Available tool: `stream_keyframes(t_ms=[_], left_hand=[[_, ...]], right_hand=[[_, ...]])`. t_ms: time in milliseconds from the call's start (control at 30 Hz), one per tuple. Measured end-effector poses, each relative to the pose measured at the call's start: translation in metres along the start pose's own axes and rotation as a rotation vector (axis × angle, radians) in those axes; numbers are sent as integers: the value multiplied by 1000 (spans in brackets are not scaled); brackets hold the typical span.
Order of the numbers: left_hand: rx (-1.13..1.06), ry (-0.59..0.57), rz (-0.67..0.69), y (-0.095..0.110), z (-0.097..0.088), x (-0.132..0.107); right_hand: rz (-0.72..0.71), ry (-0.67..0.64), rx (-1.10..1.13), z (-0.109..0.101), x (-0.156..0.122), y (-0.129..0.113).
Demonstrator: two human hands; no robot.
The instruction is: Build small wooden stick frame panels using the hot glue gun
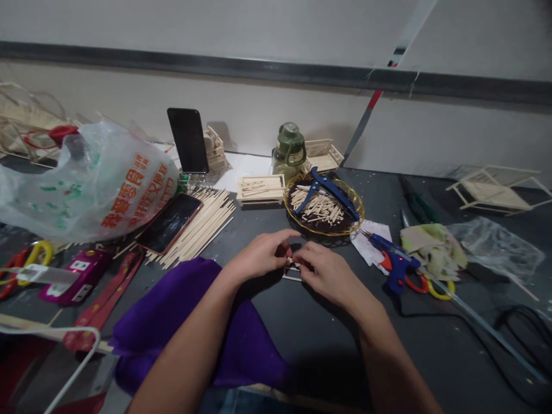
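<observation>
In the middle of the dark table a small frame of thin wooden sticks (292, 278) lies between my two hands. My left hand (264, 253) comes in from the left, its thumb and curled fingers closed at the frame's far left corner. My right hand (325, 269) covers the right end, with fingertips pinched on it. Short pale stick pieces show between the fingertips, too small to make out well. Just beyond the hands stands a yellow-rimmed basket (361, 214) with short cut sticks (317, 204) and a blue cutter (332, 192) on it.
Long wooden sticks (202, 221) and a phone (170, 223) lie left, near a plastic bag (95, 184). Purple cloth (172, 316) lies under my left forearm. A blue glue gun (397, 261) and a rag (433, 250) lie right. A green bottle (290, 150) stands behind.
</observation>
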State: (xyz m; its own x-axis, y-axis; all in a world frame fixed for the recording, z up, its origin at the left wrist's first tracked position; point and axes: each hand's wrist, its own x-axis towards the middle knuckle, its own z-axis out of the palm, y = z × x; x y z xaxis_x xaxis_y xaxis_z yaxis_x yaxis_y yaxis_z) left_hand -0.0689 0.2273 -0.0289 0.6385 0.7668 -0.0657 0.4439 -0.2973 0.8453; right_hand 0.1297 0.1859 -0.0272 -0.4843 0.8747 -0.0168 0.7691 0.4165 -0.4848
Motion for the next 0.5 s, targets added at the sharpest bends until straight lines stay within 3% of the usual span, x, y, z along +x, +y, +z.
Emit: stream_keyframes(t_ms=[267, 500], left_hand=[[86, -15, 3, 3, 0, 0], [130, -25, 52, 5, 4, 0]], right_hand=[[-30, -50, -49, -3, -5, 7], [-4, 45, 13, -13, -10, 23]])
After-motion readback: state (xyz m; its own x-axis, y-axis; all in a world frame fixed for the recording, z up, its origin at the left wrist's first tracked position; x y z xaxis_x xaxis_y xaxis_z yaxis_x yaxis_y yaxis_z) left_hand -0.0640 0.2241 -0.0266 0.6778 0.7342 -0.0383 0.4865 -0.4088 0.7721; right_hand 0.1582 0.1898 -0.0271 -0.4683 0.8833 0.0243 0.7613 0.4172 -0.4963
